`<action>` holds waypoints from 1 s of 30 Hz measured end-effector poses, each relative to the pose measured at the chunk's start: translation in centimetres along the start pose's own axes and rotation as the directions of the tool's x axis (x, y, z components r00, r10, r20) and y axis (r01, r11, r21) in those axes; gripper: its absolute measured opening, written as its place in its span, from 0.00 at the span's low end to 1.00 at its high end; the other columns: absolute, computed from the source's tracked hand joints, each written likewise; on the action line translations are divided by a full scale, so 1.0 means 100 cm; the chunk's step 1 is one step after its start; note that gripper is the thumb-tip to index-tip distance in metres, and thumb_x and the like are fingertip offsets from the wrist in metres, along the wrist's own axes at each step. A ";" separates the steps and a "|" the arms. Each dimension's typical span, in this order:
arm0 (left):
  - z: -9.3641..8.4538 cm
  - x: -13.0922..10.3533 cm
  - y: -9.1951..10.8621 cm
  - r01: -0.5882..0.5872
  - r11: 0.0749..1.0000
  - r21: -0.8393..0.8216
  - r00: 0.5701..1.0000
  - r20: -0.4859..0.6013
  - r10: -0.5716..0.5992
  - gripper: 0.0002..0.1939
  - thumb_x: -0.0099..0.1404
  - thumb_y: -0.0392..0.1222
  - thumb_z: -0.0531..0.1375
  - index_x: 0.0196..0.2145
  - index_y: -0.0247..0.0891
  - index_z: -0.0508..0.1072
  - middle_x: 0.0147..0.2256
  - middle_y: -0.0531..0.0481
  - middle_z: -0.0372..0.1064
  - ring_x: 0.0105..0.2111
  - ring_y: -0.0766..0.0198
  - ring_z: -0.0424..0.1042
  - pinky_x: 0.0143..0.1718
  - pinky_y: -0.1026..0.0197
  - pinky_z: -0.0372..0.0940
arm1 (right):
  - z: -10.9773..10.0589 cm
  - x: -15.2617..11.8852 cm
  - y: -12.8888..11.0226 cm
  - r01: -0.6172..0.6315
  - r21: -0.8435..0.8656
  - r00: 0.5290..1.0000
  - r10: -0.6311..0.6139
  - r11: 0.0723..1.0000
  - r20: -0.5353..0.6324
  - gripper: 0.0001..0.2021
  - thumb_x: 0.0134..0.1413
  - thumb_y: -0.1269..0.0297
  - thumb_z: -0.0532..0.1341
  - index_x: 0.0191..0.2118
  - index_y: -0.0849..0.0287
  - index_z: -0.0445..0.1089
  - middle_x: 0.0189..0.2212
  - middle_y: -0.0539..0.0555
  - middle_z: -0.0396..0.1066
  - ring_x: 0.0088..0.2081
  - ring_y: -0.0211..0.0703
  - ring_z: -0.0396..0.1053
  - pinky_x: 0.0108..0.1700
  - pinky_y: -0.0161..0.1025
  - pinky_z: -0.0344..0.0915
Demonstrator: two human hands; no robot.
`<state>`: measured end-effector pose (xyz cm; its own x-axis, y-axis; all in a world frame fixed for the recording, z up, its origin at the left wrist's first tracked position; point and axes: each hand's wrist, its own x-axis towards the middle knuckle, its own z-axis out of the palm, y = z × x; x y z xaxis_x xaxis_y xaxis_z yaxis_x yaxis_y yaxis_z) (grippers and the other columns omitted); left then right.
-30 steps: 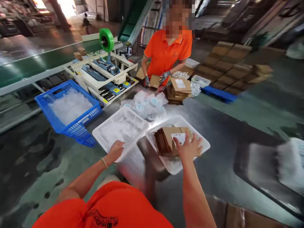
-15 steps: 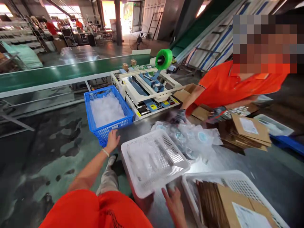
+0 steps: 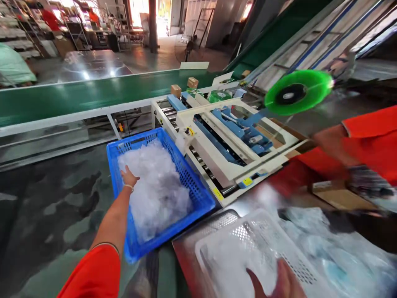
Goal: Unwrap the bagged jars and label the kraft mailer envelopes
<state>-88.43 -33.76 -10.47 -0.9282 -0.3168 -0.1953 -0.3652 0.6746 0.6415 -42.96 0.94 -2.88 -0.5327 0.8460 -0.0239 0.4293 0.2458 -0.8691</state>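
Note:
My left hand (image 3: 128, 177) reaches over the left side of a blue plastic crate (image 3: 198, 209), its fingers spread. Inside the crate lies a heap of crumpled clear plastic (image 3: 155, 182), just under or touching that hand. At the bottom edge, my right hand (image 3: 281, 278) is over a white perforated basket (image 3: 214, 277), partly cut off by the frame. Its thumb and fingers are apart, and no object shows between them. Whitish clear plastic (image 3: 231, 258) lies in the basket; whether the right hand touches it I cannot tell.
Beyond the crate stands a cream and blue carton-taping machine (image 3: 211, 165) with a green tape roll (image 3: 299, 92). A green conveyor belt (image 3: 102, 93) carries small cardboard boxes (image 3: 176, 90). At right, a co-worker's gloved hand (image 3: 369, 182) is near bagged items (image 3: 338, 252) on the metal table.
My view has swung left and closer to the crate. My left hand has moved from the crate's near edge to above its contents. My right hand has come over the white basket.

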 end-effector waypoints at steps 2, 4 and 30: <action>0.015 0.036 0.002 0.039 0.999 0.032 0.999 0.005 -0.039 0.55 0.53 0.42 0.79 0.69 0.34 0.53 0.69 0.24 0.50 0.70 0.29 0.54 0.65 0.38 0.62 | 0.081 0.041 -0.033 0.268 -0.130 0.957 -0.248 0.955 0.150 0.47 0.45 0.35 0.70 0.72 0.26 0.58 0.73 0.54 0.60 0.73 0.67 0.57 0.66 0.69 0.69; 0.031 0.068 0.000 0.094 0.993 0.078 0.995 0.008 -0.095 0.60 0.52 0.45 0.79 0.72 0.40 0.51 0.73 0.23 0.43 0.72 0.26 0.50 0.65 0.34 0.61 | 0.175 0.084 -0.067 0.493 -0.186 0.793 -0.350 0.850 0.499 0.49 0.48 0.49 0.74 0.75 0.37 0.57 0.78 0.55 0.47 0.76 0.67 0.52 0.72 0.66 0.62; 0.105 0.063 -0.013 -0.486 0.824 0.292 0.869 0.258 0.422 0.11 0.62 0.38 0.65 0.43 0.40 0.80 0.58 0.36 0.71 0.61 0.39 0.66 0.61 0.38 0.62 | 0.492 0.139 -0.111 0.536 -0.261 0.666 -0.212 0.803 0.716 0.17 0.66 0.77 0.56 0.53 0.61 0.77 0.59 0.62 0.70 0.64 0.58 0.60 0.60 0.48 0.64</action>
<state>-94.55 -29.67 -20.30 -0.9794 0.1808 -0.0904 0.1295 0.9045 0.4062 -91.00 -13.33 -17.86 -0.9673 0.1726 -0.1856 0.2498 0.7740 -0.5819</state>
